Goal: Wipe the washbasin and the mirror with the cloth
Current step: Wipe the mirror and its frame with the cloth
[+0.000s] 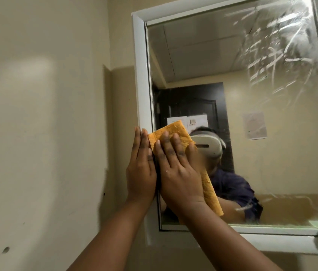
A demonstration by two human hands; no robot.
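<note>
Orange cloth (175, 133) is flat against the mirror (252, 118) glass at its lower-left corner, pinned there by the right hand (177, 171) with fingers straight and spread, palm pressing. Left hand (141, 173) just beside it, fingers straight and together, flat on the white mirror frame (140, 75), holding nothing. Wet smear streaks (277, 45) cover the glass's upper right; beige wall (42, 114) left of frame.

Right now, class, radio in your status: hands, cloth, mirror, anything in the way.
Right hand flat, pressing orange cloth on mirror, lower left. Left hand flat on white frame. Streaks upper right of glass. Nothing in the way.
</note>
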